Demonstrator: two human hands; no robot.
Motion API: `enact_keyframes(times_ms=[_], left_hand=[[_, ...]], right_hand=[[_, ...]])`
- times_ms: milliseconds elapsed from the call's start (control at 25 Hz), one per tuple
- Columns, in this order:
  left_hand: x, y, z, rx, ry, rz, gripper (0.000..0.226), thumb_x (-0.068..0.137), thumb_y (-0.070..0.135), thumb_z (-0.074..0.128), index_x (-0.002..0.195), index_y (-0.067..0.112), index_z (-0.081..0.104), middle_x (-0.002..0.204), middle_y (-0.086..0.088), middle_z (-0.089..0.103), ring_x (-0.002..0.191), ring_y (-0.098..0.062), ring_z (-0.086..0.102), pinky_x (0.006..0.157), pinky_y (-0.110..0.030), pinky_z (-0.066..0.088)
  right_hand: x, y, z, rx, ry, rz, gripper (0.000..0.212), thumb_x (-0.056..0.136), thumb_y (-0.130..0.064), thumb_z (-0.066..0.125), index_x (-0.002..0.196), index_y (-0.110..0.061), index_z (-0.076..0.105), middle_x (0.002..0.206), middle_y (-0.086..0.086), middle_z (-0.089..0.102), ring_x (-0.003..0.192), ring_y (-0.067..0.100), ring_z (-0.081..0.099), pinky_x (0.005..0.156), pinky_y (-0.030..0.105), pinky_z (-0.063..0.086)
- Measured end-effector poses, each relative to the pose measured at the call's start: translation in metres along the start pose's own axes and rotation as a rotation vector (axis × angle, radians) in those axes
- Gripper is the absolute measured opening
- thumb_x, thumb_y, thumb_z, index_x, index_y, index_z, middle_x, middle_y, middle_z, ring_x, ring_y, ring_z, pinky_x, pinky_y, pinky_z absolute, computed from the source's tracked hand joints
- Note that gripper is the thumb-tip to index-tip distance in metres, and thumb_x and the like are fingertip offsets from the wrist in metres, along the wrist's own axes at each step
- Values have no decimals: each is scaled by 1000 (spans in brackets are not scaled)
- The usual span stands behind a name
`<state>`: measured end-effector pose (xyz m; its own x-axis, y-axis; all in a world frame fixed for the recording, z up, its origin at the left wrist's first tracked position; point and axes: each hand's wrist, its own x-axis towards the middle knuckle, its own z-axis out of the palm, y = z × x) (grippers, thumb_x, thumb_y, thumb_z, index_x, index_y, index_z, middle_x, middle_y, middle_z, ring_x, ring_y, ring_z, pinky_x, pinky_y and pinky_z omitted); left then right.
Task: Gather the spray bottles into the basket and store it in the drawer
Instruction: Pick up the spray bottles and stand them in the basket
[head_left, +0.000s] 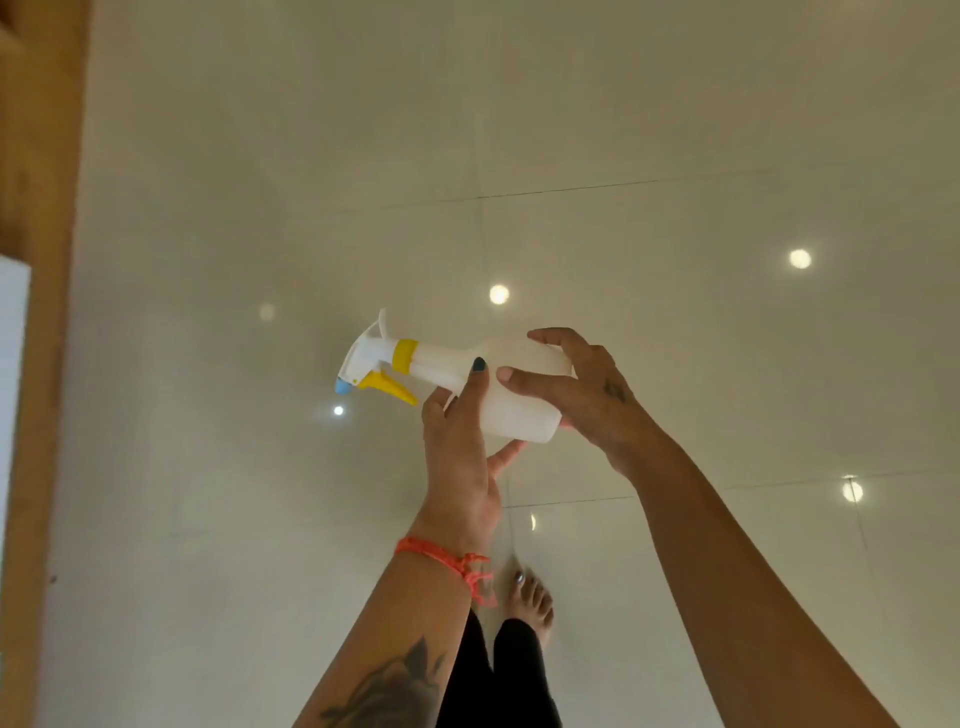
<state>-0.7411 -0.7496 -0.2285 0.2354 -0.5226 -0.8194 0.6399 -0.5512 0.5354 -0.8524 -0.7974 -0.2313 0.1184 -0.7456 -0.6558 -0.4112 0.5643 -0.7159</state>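
A white spray bottle (511, 400) with a yellow collar, yellow trigger and blue nozzle lies sideways in the air above the floor, its nozzle pointing left. My left hand (460, 447) grips it from below near the neck, thumb on top. My right hand (582, 395) wraps around the wide base end. No basket or drawer is in view.
Glossy beige floor tiles (675, 156) reflect ceiling lights. A wooden frame (41, 260) runs down the left edge, with a white panel (13, 338) beside it. My bare foot (530, 603) and black trouser legs show below the hands.
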Motion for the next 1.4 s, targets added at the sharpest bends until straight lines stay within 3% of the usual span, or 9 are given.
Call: enact_keyframes(times_ms=[160, 320, 520, 680, 800, 1000, 1120, 1280, 1400], left_hand=[[-24, 18, -75, -133, 98, 55, 44, 85, 35, 63, 125, 22, 51, 121, -1, 62, 109, -20, 61, 78, -42, 59], [-58, 38, -157, -240, 240, 114, 46, 84, 36, 65, 125, 22, 49, 121, -1, 62, 107, -20, 63, 79, -42, 58], [-104, 60, -267, -400, 409, 205, 56, 79, 37, 69, 127, 24, 44, 127, 1, 57, 104, -18, 63, 74, -38, 59], [-143, 75, -359, -468, 512, 274, 61, 79, 39, 69, 131, 25, 41, 132, 2, 54, 107, -18, 62, 78, -39, 57], [-176, 83, -435, -487, 584, 325, 64, 79, 41, 68, 134, 27, 39, 134, 2, 52, 112, -21, 59, 88, -45, 55], [-226, 89, -551, -556, 674, 397, 61, 78, 44, 69, 129, 31, 40, 130, 6, 53, 110, -21, 60, 87, -41, 55], [-253, 89, -606, -592, 732, 452, 58, 76, 45, 70, 124, 36, 40, 127, 11, 52, 108, -19, 61, 92, -44, 53], [-287, 90, -654, -564, 821, 597, 52, 78, 43, 70, 120, 48, 39, 119, 21, 58, 101, -1, 62, 86, -29, 52], [-309, 90, -687, -532, 911, 683, 49, 77, 41, 70, 116, 53, 42, 110, 34, 54, 107, 4, 55, 73, -14, 50]], right_hand=[[-22, -19, 71, -156, -164, -52, 62, 70, -47, 72, 124, -42, 42, 122, -1, 37, 109, 20, 45, 91, 38, 49], [-56, -40, 150, -417, -340, -154, 85, 62, -44, 79, 132, -41, 32, 120, -5, 35, 105, 15, 41, 81, 28, 40], [-111, -60, 269, -707, -469, -372, 106, 55, -39, 85, 138, -37, 19, 130, 4, 39, 102, 18, 43, 79, 26, 39], [-167, -68, 366, -744, -542, -502, 106, 52, -37, 87, 133, -36, 19, 129, 5, 41, 101, 19, 47, 68, 18, 42], [-214, -69, 441, -740, -601, -554, 105, 49, -35, 88, 130, -36, 22, 130, 6, 39, 101, 20, 49, 74, 25, 50], [-288, -68, 554, -793, -659, -655, 104, 48, -36, 89, 131, -28, 26, 134, 5, 29, 97, 15, 45, 76, 23, 47], [-329, -66, 608, -898, -659, -808, 109, 48, -41, 88, 135, -23, 25, 132, 3, 22, 101, 20, 50, 78, 25, 48], [-377, -61, 661, -877, -705, -1027, 110, 45, -53, 76, 137, -27, 21, 131, 5, 31, 107, 26, 51, 81, 40, 54], [-402, -66, 697, -896, -734, -1193, 105, 49, -56, 77, 135, -20, 29, 125, 1, 48, 106, 15, 44, 92, 30, 37]])
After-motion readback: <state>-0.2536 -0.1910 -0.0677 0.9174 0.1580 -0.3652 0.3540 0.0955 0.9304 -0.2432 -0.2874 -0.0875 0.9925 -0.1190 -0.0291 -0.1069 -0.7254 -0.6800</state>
